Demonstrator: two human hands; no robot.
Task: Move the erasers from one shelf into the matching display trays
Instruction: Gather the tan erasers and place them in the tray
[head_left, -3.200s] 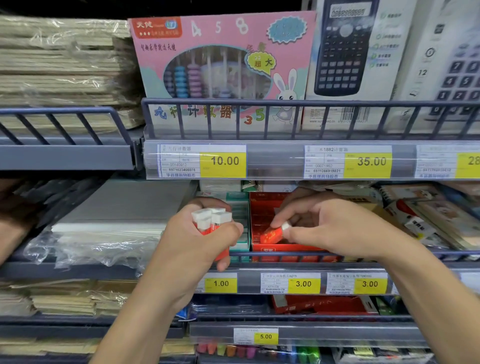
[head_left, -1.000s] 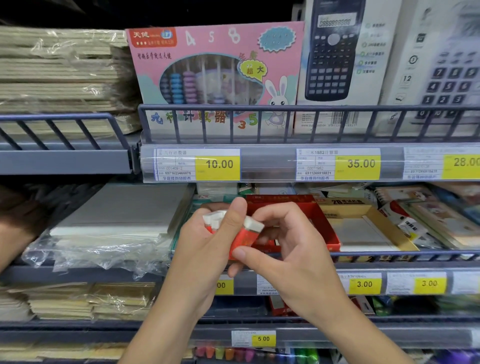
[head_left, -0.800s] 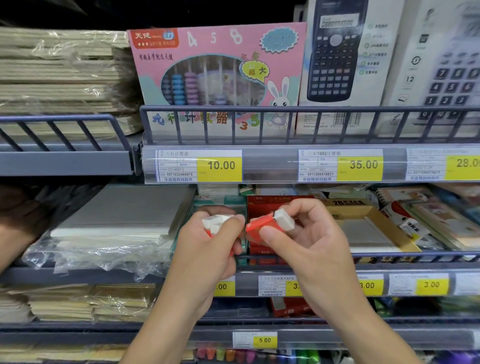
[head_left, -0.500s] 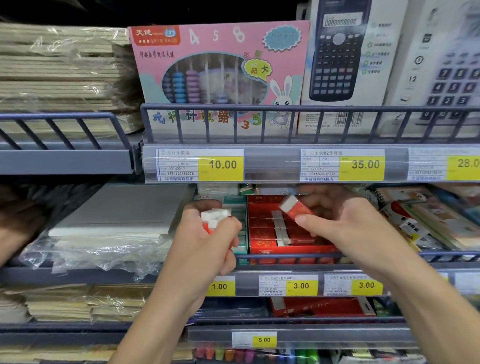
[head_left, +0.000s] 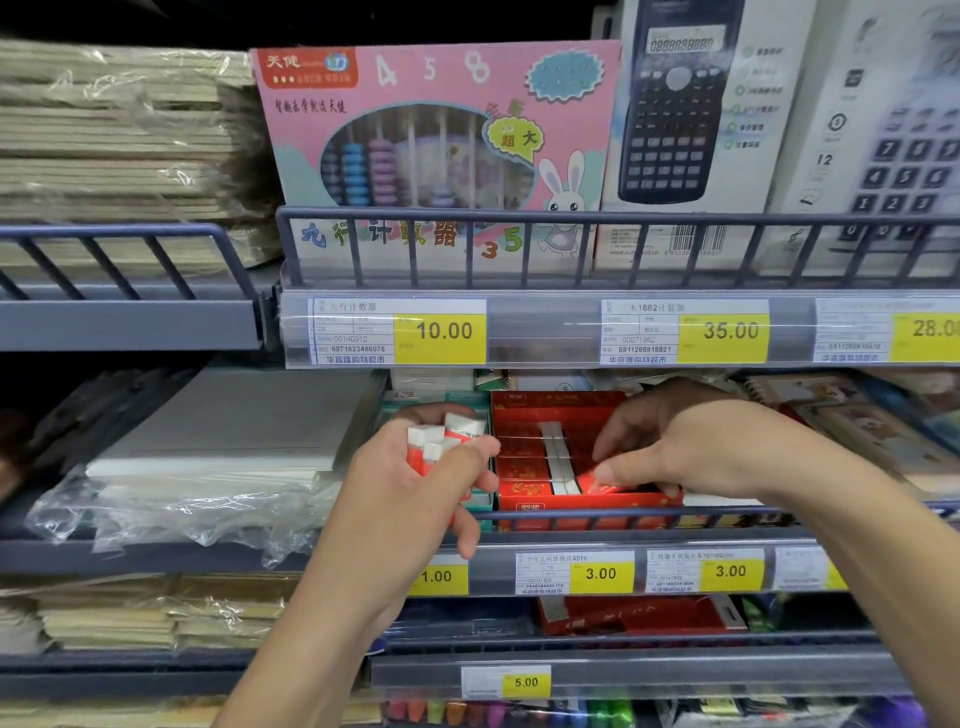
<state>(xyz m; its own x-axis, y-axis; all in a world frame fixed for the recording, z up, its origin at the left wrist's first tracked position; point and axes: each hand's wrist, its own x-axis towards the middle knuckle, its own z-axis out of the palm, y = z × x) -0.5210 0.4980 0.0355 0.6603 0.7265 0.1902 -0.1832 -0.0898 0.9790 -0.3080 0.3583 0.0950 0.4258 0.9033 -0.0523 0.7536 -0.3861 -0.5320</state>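
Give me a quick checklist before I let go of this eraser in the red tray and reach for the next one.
1. Right hand is over the red tray: ok.
2. Red eraser is pinched low at the tray's front right: ok.
3. Eraser lies flat in line with the rows: cannot tell, fingers cover it.
4. Left hand grips spare erasers for the next pick: ok.
5. Room left in the tray on the right side: cannot tell.
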